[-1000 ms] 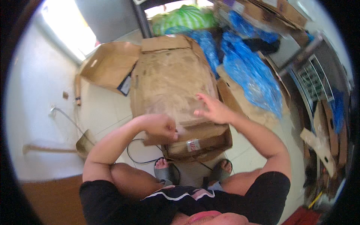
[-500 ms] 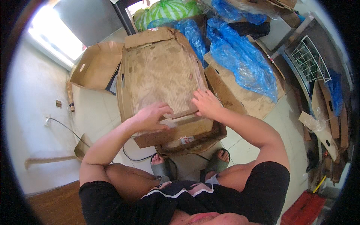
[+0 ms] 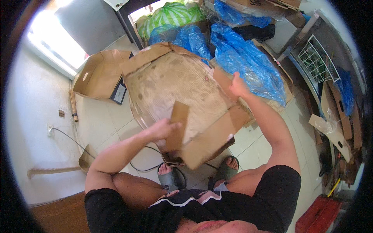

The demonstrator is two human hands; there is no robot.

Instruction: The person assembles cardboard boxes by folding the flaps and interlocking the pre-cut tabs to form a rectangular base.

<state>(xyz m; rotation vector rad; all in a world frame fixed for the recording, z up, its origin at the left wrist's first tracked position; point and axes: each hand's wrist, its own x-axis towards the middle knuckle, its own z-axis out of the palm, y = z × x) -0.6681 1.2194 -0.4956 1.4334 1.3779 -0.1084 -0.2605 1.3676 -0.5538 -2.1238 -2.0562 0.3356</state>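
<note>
A worn brown cardboard box (image 3: 167, 83), stained and with several flaps, lies turned at an angle in front of me. My left hand (image 3: 161, 130) is closed on a narrow flap (image 3: 179, 118) at its near left corner, somewhat blurred. My right hand (image 3: 237, 86) grips the flap (image 3: 224, 80) along its right side, thumb pointing up. Between my hands the wide near flap (image 3: 210, 141) hangs toward my feet. More cardboard shows beneath it, mostly hidden.
An open cardboard tray (image 3: 101, 73) stands at the far left. Blue plastic sheeting (image 3: 248, 64) lies over cardboard on the right, with a green-and-white striped bag (image 3: 167, 17) behind. A black cable (image 3: 134, 165) crosses the tiles near my feet. A red case (image 3: 318, 213) sits at the lower right.
The box has turned counterclockwise, and its near flaps have swung out. My left hand has closed on a flap. My right hand has moved farther away and right onto the side flap.
</note>
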